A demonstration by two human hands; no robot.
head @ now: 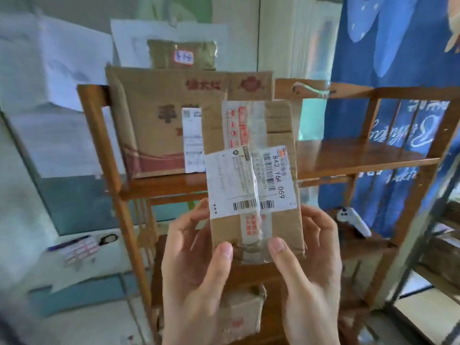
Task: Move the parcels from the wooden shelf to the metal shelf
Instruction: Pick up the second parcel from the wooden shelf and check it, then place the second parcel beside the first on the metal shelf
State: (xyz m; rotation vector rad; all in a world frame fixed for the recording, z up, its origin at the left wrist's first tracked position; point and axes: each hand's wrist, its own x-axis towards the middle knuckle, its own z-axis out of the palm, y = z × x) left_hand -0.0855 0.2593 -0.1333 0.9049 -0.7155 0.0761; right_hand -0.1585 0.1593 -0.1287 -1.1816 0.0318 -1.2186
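A small flat cardboard parcel [256, 175] with a white shipping label and clear tape is held upright in front of the wooden shelf [361, 158]. My left hand [196, 267] grips its lower left edge, thumb on the front. My right hand [308, 265] grips its lower right edge the same way. A large brown box [159, 125] with red print stands on the wooden shelf's upper board, behind the held parcel. Another taped box [239, 317] sits on a lower board, partly hidden by my hands. The metal shelf [433, 235] shows at the far right edge.
A smaller taped parcel [181, 54] rests on top of the large box. A white controller [353, 220] lies on a middle board at the right. A blue curtain [388, 58] hangs behind the shelf. Papers and a blue cabinet [82, 207] fill the left side.
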